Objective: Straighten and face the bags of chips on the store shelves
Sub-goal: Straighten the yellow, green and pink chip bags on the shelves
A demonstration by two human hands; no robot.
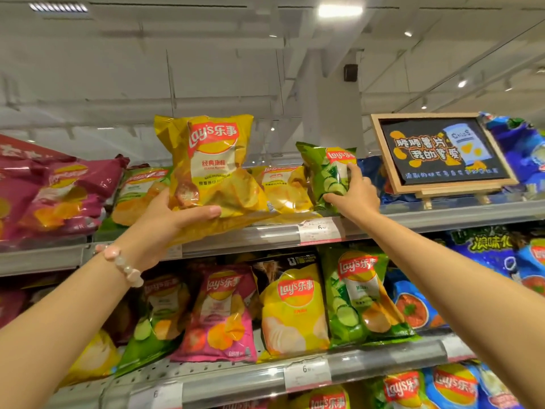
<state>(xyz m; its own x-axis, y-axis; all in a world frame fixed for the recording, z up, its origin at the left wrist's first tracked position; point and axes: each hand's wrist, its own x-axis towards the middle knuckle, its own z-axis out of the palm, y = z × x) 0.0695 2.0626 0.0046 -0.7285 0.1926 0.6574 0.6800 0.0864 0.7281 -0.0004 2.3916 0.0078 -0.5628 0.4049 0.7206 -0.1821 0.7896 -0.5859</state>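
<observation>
Overhead, the left hand [174, 214] grips a yellow bag [212, 163] upright at the top shelf's front lip [265, 231] while the right hand [354, 193] clasps a green bag [327, 172] beside it.

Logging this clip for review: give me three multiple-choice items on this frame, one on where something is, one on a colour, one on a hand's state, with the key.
1. Where does the framed chalkboard sign stand?
A. On the top shelf, right of the green bag
B. On the lower shelf
C. In the left hand

2. What colour is the bag that the left hand holds up?
A. Blue
B. Yellow
C. Pink

3. What is the right hand doing?
A. Hanging idle
B. Gripping the green bag
C. Pressing a price tag

Key: 1 A, its easel feet rest on the top shelf; 2 B, the yellow bag sits above the thumb; 3 B, fingers curl round the bag's edge.
</observation>
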